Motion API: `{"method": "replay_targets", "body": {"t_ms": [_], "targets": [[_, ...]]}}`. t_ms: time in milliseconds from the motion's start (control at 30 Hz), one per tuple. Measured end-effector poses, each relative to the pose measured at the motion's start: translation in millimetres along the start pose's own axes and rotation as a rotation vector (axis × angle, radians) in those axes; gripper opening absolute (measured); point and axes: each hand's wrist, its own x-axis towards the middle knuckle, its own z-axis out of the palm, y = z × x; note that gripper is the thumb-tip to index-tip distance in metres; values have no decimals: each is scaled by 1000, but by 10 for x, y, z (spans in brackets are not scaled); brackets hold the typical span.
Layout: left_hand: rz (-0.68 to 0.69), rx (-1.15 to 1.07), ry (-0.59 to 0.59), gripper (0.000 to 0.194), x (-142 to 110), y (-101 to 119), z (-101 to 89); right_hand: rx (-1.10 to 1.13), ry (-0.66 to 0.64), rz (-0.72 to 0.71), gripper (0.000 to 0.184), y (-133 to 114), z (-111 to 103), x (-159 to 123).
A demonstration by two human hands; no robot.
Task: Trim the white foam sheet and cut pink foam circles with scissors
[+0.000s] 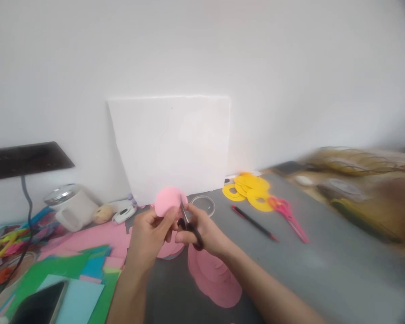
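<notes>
A round pink paper disc (167,201) is pinched in my left hand (153,231), held up above the grey table. My right hand (202,225) is closed around scissors with black handles (197,238); their blades meet the right edge of the disc. Below my hands, a pile of pink paper circles (219,283) lies on the table. More pink paper rounds (170,249) are partly hidden behind my left hand. A clear round lid or ring (209,200) lies just past my right hand.
Yellow paper rings (251,182), a black pencil (254,222) and pink scissors (292,218) lie to the right. Coloured paper sheets (64,265), a phone (38,303) and a white mug (72,209) stand or lie left. A white board (175,144) leans on the wall.
</notes>
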Motion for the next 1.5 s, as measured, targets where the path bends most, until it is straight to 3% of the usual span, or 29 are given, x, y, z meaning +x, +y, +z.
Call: {"method": "replay_targets", "body": {"t_ms": [233, 833, 1067, 1500], "targets": [[30, 28, -62, 39, -9, 50, -14, 39, -63, -91, 61, -48, -31, -5], [-17, 40, -47, 41, -20, 80, -65, -38, -16, -25, 52, -77, -21, -13], [-18, 49, -24, 40, -28, 102, -97, -36, 1, -9, 62, -92, -4, -24], [-15, 47, 11, 37, -27, 83, -124, -44, -20, -16, 60, -44, -17, -14]]}}
